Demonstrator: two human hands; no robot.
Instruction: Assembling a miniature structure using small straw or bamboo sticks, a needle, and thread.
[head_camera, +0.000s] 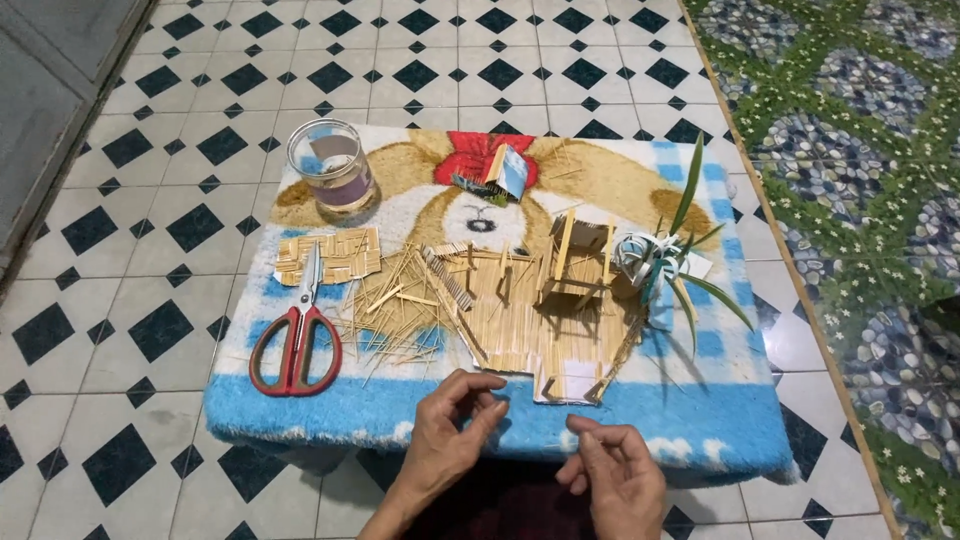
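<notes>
Thin stick (540, 441), seemingly lying left-right.

A fluffy blue mat (330, 415) on the tiled floor (120, 300) carries scissors (297, 335), a jar (331, 168), loose sticks (395, 310) and a stick model (560, 300).

One thing qualifies — a clear round glass jar (331, 165) standing at the far left corner of the fluffy blue-and-tan mat (350, 410), wearing a pale mauve-and-white label — its print is too small to make out.
</notes>
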